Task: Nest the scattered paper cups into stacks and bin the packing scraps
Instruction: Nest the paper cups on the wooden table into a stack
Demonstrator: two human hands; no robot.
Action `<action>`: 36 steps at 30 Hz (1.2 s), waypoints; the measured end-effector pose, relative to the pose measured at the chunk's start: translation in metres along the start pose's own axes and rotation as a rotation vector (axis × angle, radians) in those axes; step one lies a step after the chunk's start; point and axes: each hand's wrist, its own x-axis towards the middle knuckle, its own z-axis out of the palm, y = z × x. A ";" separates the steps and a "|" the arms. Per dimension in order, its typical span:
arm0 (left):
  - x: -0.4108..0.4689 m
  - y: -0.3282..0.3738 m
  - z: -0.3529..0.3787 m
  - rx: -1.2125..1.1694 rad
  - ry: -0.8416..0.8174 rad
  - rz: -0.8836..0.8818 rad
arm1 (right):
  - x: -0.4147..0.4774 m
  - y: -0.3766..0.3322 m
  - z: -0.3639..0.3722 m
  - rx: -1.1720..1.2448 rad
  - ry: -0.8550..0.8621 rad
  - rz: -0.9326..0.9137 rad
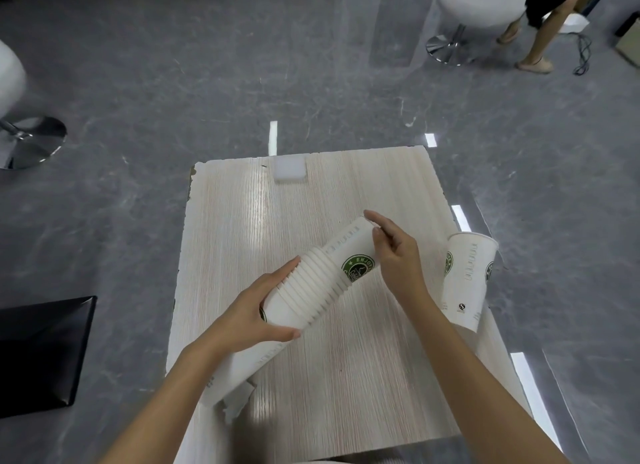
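Head camera, far left: what stands there?
A black bin (41, 352) on the floor beside the wooden table (346, 394). A torn paper scrap (239, 403) lies by the table's near-left edge.

And the hands?
The left hand (252, 313) curls its fingers round the wide end of the stack of nested paper cups (311, 290), tilted over mid-table. The right hand (394, 255) grips the stack's narrow end, fingers bent around it.

Anything else?
Behind the stack, a white foam block (290, 167) sits at the far edge. At the right edge a single paper cup (467, 283) lies on its side.
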 end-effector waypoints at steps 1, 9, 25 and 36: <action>0.000 0.001 0.002 -0.006 0.004 0.001 | -0.003 0.001 0.003 0.010 -0.017 0.004; 0.001 0.004 0.010 -0.066 0.033 0.002 | -0.020 0.001 0.020 0.029 -0.088 0.001; 0.010 0.010 0.015 -0.097 0.015 0.050 | -0.031 0.000 0.035 0.123 -0.057 0.057; 0.039 0.028 0.033 -0.032 0.022 0.083 | -0.015 -0.001 -0.001 0.179 0.031 0.068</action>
